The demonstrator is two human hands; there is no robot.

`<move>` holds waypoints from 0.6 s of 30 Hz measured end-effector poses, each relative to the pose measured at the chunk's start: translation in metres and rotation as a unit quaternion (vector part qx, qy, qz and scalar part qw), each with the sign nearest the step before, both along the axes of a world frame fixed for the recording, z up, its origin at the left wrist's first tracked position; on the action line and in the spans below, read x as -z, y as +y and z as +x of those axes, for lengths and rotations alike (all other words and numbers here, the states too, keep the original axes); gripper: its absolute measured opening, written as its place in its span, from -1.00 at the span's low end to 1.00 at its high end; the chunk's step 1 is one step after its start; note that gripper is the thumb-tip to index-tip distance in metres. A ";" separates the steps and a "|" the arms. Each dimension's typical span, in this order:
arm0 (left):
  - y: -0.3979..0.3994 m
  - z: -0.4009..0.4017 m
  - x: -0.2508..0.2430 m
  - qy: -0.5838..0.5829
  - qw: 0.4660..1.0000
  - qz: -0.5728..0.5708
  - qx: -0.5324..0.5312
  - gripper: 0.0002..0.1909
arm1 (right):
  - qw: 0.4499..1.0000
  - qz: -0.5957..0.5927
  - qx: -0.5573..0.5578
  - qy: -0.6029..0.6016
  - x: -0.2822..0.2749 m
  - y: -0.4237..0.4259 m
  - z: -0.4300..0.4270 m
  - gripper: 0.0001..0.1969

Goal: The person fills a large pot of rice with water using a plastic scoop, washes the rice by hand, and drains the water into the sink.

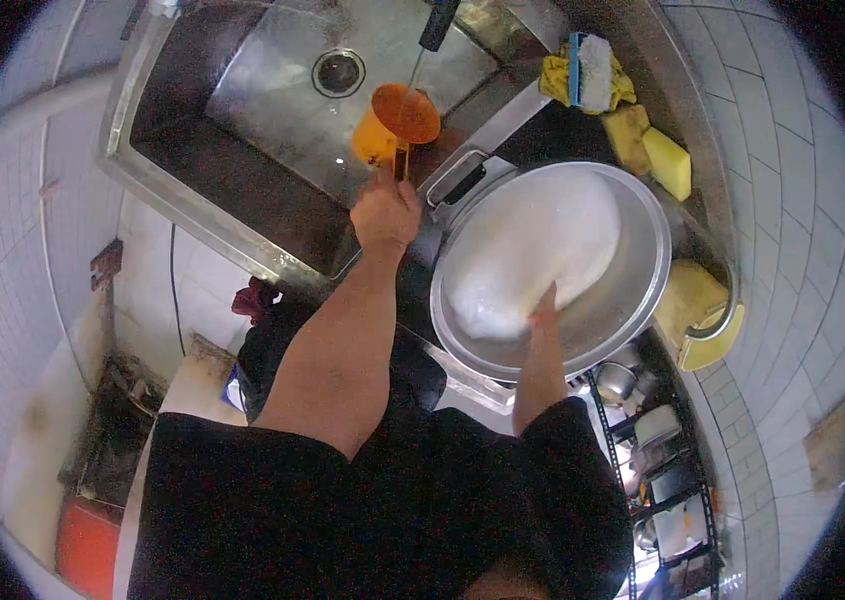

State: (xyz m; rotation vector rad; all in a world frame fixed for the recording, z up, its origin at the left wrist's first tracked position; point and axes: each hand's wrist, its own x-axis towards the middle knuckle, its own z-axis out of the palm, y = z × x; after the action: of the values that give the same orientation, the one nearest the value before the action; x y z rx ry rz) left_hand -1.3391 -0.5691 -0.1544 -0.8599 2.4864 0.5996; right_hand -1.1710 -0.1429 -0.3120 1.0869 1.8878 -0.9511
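Observation:
My left hand grips the handle of an orange plastic jug over a stainless steel sink. A thin stream of water runs into the jug from a black-tipped spout. To the right, a large round metal pot, tilted towards me, holds a big white mass, cloudy or foam-like; its nature is unclear. My right hand reaches into the pot at the lower edge of this white mass; its fingers are partly hidden there.
A blue-backed brush lies on a yellow cloth at the back right. Beside it are yellow sponges. A curved metal handle stands out by the pot, near a tiled wall. Shelves with metal pans are at the lower right.

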 end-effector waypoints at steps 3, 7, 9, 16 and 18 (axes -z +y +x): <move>-0.002 0.009 0.008 0.021 1.000 0.003 -0.002 -0.51 | 0.987 -0.072 0.133 0.049 0.021 -0.058 -0.006 -0.33; 0.001 0.005 0.010 0.013 1.000 0.012 -0.004 -0.50 | 0.971 -0.136 0.169 0.098 0.056 -0.112 -0.042 -0.33; 0.004 0.007 0.015 0.031 1.000 0.003 -0.004 -0.51 | 0.967 -0.158 0.157 0.122 0.065 -0.124 -0.062 -0.33; 0.003 0.006 0.015 0.037 0.999 0.000 0.004 -0.56 | 0.964 -0.194 0.035 0.180 0.065 -0.119 -0.140 -0.34; -0.004 0.007 0.009 0.010 1.000 -0.012 0.000 -0.55 | 0.964 -0.190 -0.024 0.186 0.055 -0.111 -0.171 -0.34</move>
State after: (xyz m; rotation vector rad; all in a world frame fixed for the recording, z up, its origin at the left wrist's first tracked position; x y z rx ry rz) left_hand -1.3318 -0.5730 -0.1635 -0.8677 2.5173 0.5815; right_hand -1.3421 -0.2540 -0.3667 0.6627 1.8978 -1.4992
